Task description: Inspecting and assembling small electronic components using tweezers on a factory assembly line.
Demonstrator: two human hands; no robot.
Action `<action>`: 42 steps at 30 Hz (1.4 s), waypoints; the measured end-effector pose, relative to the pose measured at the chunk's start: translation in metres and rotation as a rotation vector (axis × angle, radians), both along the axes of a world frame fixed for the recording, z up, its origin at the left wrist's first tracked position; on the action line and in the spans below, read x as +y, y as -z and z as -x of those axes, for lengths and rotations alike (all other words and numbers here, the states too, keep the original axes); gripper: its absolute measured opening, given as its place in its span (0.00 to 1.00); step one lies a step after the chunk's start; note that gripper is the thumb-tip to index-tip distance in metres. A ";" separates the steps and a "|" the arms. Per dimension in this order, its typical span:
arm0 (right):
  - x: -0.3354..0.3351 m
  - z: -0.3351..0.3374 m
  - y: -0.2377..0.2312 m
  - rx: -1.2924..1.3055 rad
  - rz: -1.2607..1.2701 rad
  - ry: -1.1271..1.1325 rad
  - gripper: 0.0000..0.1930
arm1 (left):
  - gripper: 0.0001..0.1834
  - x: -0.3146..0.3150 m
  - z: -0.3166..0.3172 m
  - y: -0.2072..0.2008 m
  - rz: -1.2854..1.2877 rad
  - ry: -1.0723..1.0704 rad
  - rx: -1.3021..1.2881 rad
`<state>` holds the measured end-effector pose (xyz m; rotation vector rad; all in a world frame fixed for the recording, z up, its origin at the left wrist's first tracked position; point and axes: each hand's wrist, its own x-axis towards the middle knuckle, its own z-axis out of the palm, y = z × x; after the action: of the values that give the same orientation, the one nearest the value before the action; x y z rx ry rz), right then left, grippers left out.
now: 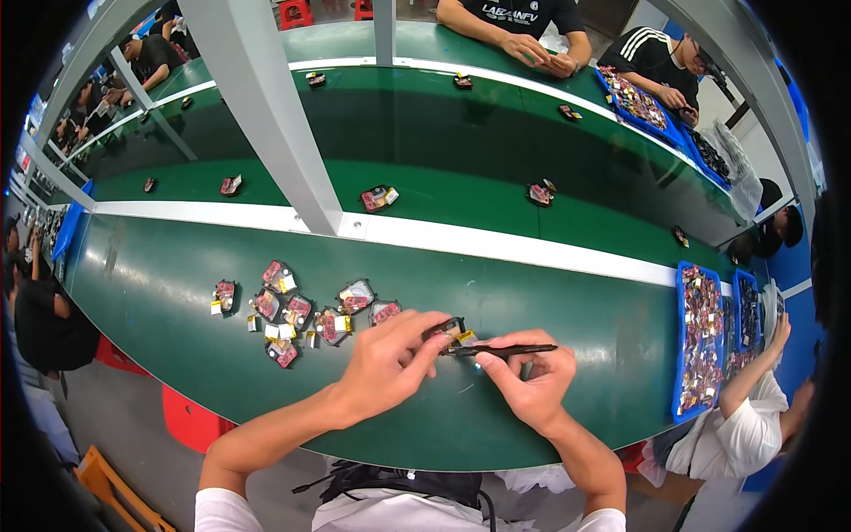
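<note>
Green table (567, 310), device (453, 326) between left fingers (412, 327)

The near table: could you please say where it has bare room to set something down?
There is room between the right hand and the blue tray, and left of the loose parts. It is crowded left of the left hand, where those parts bunch.

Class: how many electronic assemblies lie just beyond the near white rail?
5: first assembly far left, second left of the grey post, third right of it, fourth farther right, fifth far right. The post may hide more.
</note>
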<state>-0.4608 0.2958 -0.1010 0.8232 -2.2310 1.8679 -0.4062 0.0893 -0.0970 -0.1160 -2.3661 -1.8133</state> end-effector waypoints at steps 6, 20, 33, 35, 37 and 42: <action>0.000 -0.001 0.000 -0.079 0.004 0.029 0.09 | 0.15 0.004 -0.001 0.003 0.069 -0.030 0.112; 0.002 0.000 -0.005 -0.382 0.118 -0.039 0.08 | 0.18 0.007 -0.005 0.008 0.163 -0.029 0.273; 0.006 0.001 -0.007 -0.389 0.145 -0.102 0.07 | 0.15 0.000 0.000 -0.002 -0.190 0.101 -0.079; 0.007 0.000 -0.002 -0.311 0.130 -0.087 0.06 | 0.15 -0.002 0.001 -0.003 -0.317 0.149 -0.186; 0.006 -0.001 0.000 -0.237 0.116 -0.075 0.06 | 0.16 -0.001 0.001 -0.006 -0.350 0.158 -0.220; 0.005 -0.002 0.001 -0.024 0.091 -0.080 0.06 | 0.16 -0.001 0.001 -0.006 -0.397 0.179 -0.260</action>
<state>-0.4591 0.3003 -0.1016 0.8919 -2.1388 2.0084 -0.4070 0.0887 -0.0911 -0.0461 -2.1509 -2.4819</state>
